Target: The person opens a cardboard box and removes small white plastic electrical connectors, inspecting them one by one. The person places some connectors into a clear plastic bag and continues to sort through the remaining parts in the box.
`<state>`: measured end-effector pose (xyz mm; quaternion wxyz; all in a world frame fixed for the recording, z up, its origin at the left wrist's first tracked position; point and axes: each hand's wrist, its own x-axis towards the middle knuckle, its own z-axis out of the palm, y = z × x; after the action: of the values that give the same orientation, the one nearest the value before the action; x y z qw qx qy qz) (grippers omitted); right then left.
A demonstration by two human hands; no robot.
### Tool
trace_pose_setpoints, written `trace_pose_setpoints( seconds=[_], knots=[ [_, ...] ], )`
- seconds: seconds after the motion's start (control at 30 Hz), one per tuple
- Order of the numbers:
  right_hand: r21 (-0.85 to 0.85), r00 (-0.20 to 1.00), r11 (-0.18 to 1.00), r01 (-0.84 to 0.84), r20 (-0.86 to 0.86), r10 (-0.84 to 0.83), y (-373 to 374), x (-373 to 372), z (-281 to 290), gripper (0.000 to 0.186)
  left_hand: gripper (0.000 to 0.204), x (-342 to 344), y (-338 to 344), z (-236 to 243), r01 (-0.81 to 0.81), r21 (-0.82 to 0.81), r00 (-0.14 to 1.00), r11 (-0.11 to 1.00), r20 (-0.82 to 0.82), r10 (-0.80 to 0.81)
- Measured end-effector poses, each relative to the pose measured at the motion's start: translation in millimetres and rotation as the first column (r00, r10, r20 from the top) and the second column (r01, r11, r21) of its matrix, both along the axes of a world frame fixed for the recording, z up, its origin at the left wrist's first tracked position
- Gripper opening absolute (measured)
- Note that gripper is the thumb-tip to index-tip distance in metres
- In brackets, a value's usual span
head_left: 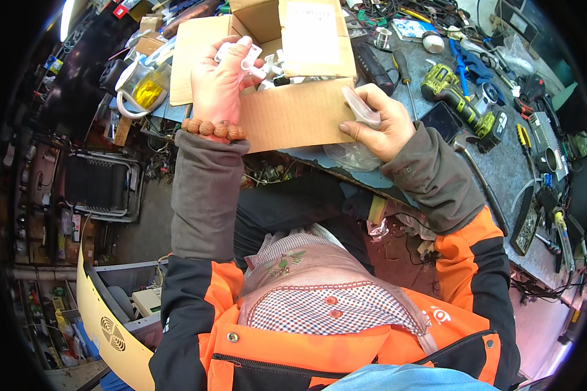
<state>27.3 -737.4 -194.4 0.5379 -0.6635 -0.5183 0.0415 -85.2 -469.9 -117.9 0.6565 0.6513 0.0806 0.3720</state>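
An open cardboard box (pixel 293 120) sits at the table edge in front of me, its flaps folded outward. White plastic parts (pixel 275 64) show inside it, partly hidden by the flaps. Over the box's left side, my left hand (pixel 220 77) has its fingers closed around a white plastic fitting (pixel 249 64) with a short tube end. My right hand (pixel 388 124) pinches a translucent, curved plastic piece (pixel 361 107) between thumb and fingers, by the right end of the near flap. Beneath that hand, a clear plastic bag (pixel 352 157) lies at the table's edge.
To the right on the workbench (pixel 424 55) lie a green and black cordless drill (pixel 460 101), a screwdriver (pixel 404 72) and a dark phone (pixel 442 120). Left of the box stands a clear jug (pixel 132 81) with something yellow inside. A folded chair (pixel 98 186) is lower left.
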Motion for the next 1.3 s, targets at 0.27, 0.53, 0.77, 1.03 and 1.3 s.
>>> trace_pose_setpoints(
  seconds=[0.27, 0.53, 0.77, 1.03, 1.3],
  knots=[
    [0.04, 0.997, 0.999, 0.021, 0.077, -0.024, 1, -4, -2, 0.045, 0.041, 3, -4, 7, 0.026, 0.162, 0.981, 0.986, -0.193, 0.006],
    [0.002, 0.978, 0.999, -0.049, 0.204, 0.048, -2, -5, -8, 0.055, 0.036, -2, -6, -10, 0.123, 0.338, 0.959, 0.933, -0.283, -0.023],
    [-0.175, 0.98, 0.985, -0.008, 0.193, 0.042, 6, 8, -15, 0.064, 0.051, -16, -17, -9, -0.107, 0.467, 0.963, 0.878, -0.172, 0.208],
    [-0.088, 0.955, 0.966, 0.244, 0.192, -0.224, 13, 3, -3, 0.104, 0.047, -15, -21, -18, -0.063, 0.453, 0.993, 0.889, -0.062, 0.102],
    [-0.07, 0.941, 0.96, 0.269, 0.23, -0.247, 7, -17, 8, 0.095, 0.054, -11, -11, -7, 0.116, -0.04, 0.992, 0.992, -0.04, -0.117]
  ],
)
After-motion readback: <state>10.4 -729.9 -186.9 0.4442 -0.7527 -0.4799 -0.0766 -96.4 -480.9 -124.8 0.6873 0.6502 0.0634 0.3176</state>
